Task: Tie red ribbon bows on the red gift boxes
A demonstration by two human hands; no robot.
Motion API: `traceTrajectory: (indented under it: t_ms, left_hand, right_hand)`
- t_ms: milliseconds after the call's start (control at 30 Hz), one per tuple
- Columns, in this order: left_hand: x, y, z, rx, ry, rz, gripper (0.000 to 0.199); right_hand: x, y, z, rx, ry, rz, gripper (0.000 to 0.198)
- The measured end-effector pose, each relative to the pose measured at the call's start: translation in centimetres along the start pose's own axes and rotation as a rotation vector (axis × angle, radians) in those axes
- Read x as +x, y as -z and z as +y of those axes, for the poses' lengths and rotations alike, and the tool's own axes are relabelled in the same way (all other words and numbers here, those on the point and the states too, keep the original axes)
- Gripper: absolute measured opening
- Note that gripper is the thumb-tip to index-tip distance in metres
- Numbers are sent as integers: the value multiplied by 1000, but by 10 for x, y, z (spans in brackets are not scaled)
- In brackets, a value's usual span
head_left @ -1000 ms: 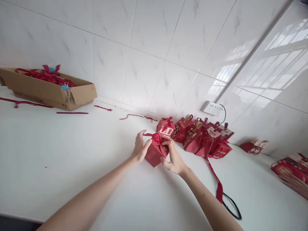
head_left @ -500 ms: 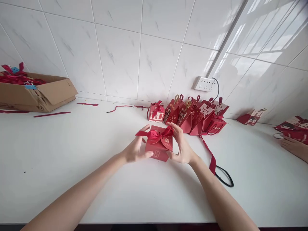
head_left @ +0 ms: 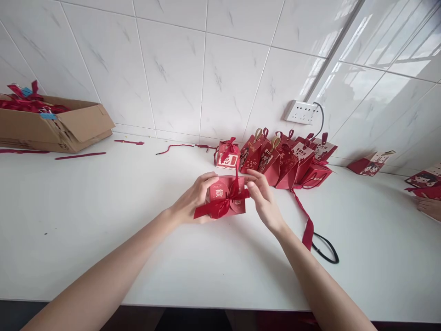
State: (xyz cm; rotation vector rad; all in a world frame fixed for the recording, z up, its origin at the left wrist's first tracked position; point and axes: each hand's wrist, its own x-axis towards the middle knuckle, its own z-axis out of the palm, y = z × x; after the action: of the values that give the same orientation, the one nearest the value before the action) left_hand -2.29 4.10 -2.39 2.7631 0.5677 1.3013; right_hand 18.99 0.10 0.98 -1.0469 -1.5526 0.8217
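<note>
A small red gift box [head_left: 220, 183] with gold characters is in front of me at the middle of the table. A red satin ribbon [head_left: 222, 207] is tied in a bow across its top, with one tail pointing up and another hanging to the left. My left hand [head_left: 191, 200] is closed around the box's left side, its lower fingers partly hidden. At the right side, my right hand [head_left: 267, 204] has its fingers bent and apart, close to the box's far right corner and a ribbon end. Whether its fingertips touch the box I cannot tell.
Behind stand a bow-topped red box [head_left: 227, 158] and several red gift boxes [head_left: 285, 163]. A dark red strap [head_left: 308, 234] and black loop [head_left: 329, 253] lie right. A cardboard carton [head_left: 31, 128] holds ribbons at left. Another person's hand [head_left: 430, 207] is at the right edge.
The box has turned and tipped, so its top with the bow faces me more. My right hand has moved off its side. The view has shifted slightly.
</note>
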Motion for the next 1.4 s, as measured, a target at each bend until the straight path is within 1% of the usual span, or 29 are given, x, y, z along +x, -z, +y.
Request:
traceTrajectory:
  t_ms: [67,200,300,400,533,633,733,867,1000,1100,1167,1267,1333,1400]
  left_hand:
    - [1,3,0,-12,-23,-14,103]
    - [3,9,1,-83,-62,-46,103]
    - [3,12,0,-123,-24,-42,94]
    - [3,11,1,-131,26,-5,84]
    - [3,9,4,-132,83,27,79]
    - [3,9,6,-141,79,38,76]
    - [3,10,7,-167,54,11,70]
    - [2,10,7,-185,85,-15,65]
    - [1,10,7,-201,154,-22,66]
    - [2,12,9,-210,145,-18,64]
    - [3,13,11,-217,152,-8,58]
    - [6,13,14,-255,255,32,41]
    - [7,10,15,-295,395,84,36]
    - [7,7,15,-308,566,146,36]
  right_hand:
    - [2,-3,1,-3,-35,-35,42]
    - [3,-3,2,-32,-14,-38,35]
    - [4,-2,2,-44,-20,-51,37]
    - [5,-1,3,-60,-27,-49,38]
    - [5,-2,4,-51,-25,-46,41]
    - [5,-3,5,-10,5,-12,34]
    - [6,-3,5,29,26,52,24]
    - [5,0,0,37,39,132,24]
    - [3,2,-7,17,46,97,25]
    - [2,2,-7,-11,45,66,28]
    - [3,1,-6,-9,36,61,29]
    - [3,-1,-3,-7,35,50,30]
    - [2,-2,-2,-7,17,-3,34]
    - [1,-3,-1,-4,-37,-68,40]
